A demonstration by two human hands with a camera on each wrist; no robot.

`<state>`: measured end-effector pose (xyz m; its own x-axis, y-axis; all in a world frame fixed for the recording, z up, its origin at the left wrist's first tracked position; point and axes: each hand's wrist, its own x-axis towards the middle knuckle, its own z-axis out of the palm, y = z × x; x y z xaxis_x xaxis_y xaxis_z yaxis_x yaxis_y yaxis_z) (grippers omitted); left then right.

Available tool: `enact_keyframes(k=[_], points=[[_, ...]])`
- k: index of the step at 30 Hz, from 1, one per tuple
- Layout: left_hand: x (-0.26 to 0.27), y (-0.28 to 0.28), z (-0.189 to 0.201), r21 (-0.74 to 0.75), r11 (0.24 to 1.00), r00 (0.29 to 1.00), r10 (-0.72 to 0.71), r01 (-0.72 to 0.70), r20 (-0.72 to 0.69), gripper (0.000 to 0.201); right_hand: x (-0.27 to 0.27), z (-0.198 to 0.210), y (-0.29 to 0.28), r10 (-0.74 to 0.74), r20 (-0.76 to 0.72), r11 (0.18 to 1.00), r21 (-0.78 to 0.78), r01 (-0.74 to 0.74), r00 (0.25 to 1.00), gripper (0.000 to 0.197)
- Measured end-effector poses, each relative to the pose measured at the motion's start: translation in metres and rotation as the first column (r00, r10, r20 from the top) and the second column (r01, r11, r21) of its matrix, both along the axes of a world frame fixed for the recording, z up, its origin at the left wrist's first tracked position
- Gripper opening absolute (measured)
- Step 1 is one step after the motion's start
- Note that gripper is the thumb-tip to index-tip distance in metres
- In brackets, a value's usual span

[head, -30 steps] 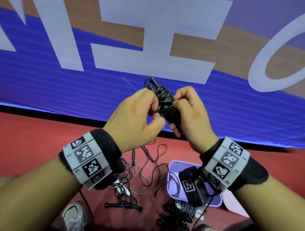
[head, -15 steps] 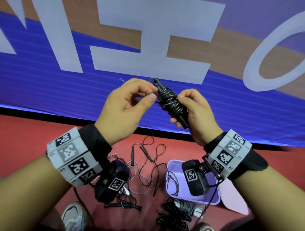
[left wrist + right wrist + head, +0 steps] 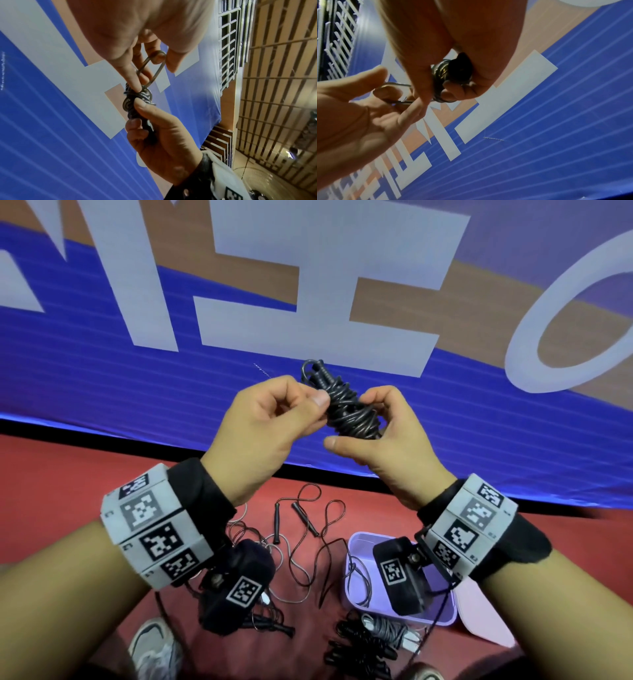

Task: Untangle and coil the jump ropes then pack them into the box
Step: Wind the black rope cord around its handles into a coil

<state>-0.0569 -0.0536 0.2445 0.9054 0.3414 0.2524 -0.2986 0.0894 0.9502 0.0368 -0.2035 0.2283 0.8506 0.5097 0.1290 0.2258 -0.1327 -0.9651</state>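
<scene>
Presently the right hand (image 3: 387,436) grips a tightly wound black jump rope bundle (image 3: 349,412) at chest height, fingers curled round its lower half and the thumb lying beneath. The left hand (image 3: 270,422), at nine o'clock of the bundle, pinches a short end loop (image 3: 154,66) between thumb and fingers.

Change noted: half a second ago the left thumb pressed on the wraps; it now draws a free loop clear, and the bundle stands more upright. Judgement: the winding is done and the tail is being tucked, so this rope is close to packing.

Below, at six o'clock, the lilac box (image 3: 442,614) sits on the red floor with one thin cord inside. Loose ropes (image 3: 308,535) lie tangled at its nine o'clock; coiled bundles (image 3: 363,642) lie just in front.

Writing: large white characters on the blue banner (image 3: 102,385), cropped and unreadable. Wristbands carry coded square markers only.
</scene>
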Motion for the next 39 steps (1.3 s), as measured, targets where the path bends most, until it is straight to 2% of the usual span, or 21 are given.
enact_keyframes(k=[3, 6, 8, 13, 15, 17, 18, 19, 21, 23, 25, 27, 28, 29, 30, 32, 34, 35, 37, 39], points=[[-0.001, 0.000, -0.002, 0.135, 0.988, 0.996, 0.078, -0.071, -0.050, 0.026, 0.001, -0.001, 0.001, -0.095, -0.013, 0.994, 0.047, 0.095, 0.995, 0.048], [0.000, 0.002, -0.002, 0.178, 0.976, 0.990, 0.133, -0.124, -0.041, 0.029, 0.003, 0.003, 0.000, -0.177, 0.019, 0.984, -0.017, 0.178, 0.984, 0.045], [0.000, -0.001, -0.002, 0.206, 0.967, 0.987, 0.156, -0.147, -0.026, 0.030, 0.006, 0.005, -0.001, -0.183, -0.026, 0.983, -0.005, 0.183, 0.983, 0.037], [0.003, 0.002, -0.004, 0.121, 0.970, 0.978, 0.209, -0.208, 0.010, 0.022, 0.011, 0.014, -0.004, -0.074, -0.222, 0.974, 0.193, 0.118, 0.972, 0.026], [0.003, 0.005, -0.001, 0.133, 0.965, 0.974, 0.228, -0.224, -0.012, 0.023, 0.012, 0.009, -0.006, 0.003, -0.209, 0.979, 0.199, 0.040, 0.978, 0.023], [0.002, 0.009, 0.001, 0.236, 0.945, 0.969, 0.244, -0.227, -0.044, 0.023, 0.009, 0.005, -0.005, 0.061, -0.159, 0.986, 0.162, -0.035, 0.985, 0.024], [0.001, 0.012, 0.001, 0.363, 0.904, 0.964, 0.261, -0.224, -0.055, 0.022, 0.007, 0.003, -0.005, 0.077, -0.140, 0.988, 0.146, -0.057, 0.987, 0.024], [0.000, 0.014, 0.000, 0.523, 0.823, 0.958, 0.284, -0.220, -0.044, 0.027, 0.005, 0.002, -0.004, 0.080, -0.124, 0.989, 0.135, -0.063, 0.989, 0.023], [-0.003, 0.017, -0.005, 0.765, 0.609, 0.960, 0.276, -0.207, 0.040, 0.039, 0.002, 0.000, -0.002, 0.056, -0.070, 0.994, 0.099, -0.049, 0.996, 0.021], [-0.004, 0.015, -0.012, 0.881, 0.436, 0.972, 0.213, -0.182, 0.095, 0.049, 0.000, -0.003, 0.000, 0.039, 0.010, 0.998, 0.044, -0.039, 0.999, 0.020], [-0.003, 0.013, -0.018, 0.949, 0.282, 0.976, 0.202, -0.137, 0.081, 0.051, -0.004, -0.006, 0.002, 0.044, 0.063, 0.999, 0.012, -0.045, 0.997, 0.018], [-0.001, 0.011, -0.024, 0.976, 0.195, 0.972, 0.230, -0.095, 0.049, 0.041, -0.007, -0.007, 0.004, 0.038, 0.085, 0.999, 0.018, -0.040, 0.996, 0.016], [0.000, 0.011, -0.026, 0.978, 0.192, 0.968, 0.249, -0.082, 0.032, 0.036, -0.008, -0.006, 0.005, 0.031, 0.094, 0.999, 0.033, -0.034, 0.995, 0.014], [0.001, 0.010, -0.028, 0.972, 0.224, 0.966, 0.258, -0.076, 0.016, 0.034, -0.008, -0.005, 0.006, 0.022, 0.103, 0.998, 0.048, -0.027, 0.994, 0.013], [0.001, 0.009, -0.028, 0.954, 0.290, 0.967, 0.254, -0.077, 0.001, 0.036, -0.009, -0.004, 0.007, 0.015, 0.109, 0.998, 0.057, -0.021, 0.994, 0.011], [0.001, 0.005, -0.026, 0.877, 0.470, 0.973, 0.228, -0.096, -0.016, 0.040, -0.012, -0.002, 0.007, 0.015, 0.085, 0.997, 0.077, -0.022, 0.996, 0.011], [0.001, 0.002, -0.021, 0.800, 0.592, 0.975, 0.217, -0.098, -0.042, 0.034, -0.014, -0.001, 0.006, 0.033, 0.016, 0.994, 0.106, -0.035, 0.999, 0.013], [0.001, 0.001, -0.020, 0.777, 0.622, 0.976, 0.211, -0.097, -0.048, 0.031, -0.015, -0.001, 0.006, 0.046, -0.018, 0.992, 0.120, -0.043, 0.999, 0.014], [0.000, -0.001, -0.017, 0.764, 0.635, 0.978, 0.206, -0.118, -0.021, 0.031, -0.016, -0.001, 0.007, 0.066, -0.062, 0.987, 0.149, -0.057, 0.996, 0.016], [-0.001, -0.001, -0.016, 0.756, 0.637, 0.973, 0.230, -0.149, -0.002, 0.047, -0.016, -0.001, 0.006, 0.058, -0.061, 0.986, 0.159, -0.048, 0.996, 0.021]])
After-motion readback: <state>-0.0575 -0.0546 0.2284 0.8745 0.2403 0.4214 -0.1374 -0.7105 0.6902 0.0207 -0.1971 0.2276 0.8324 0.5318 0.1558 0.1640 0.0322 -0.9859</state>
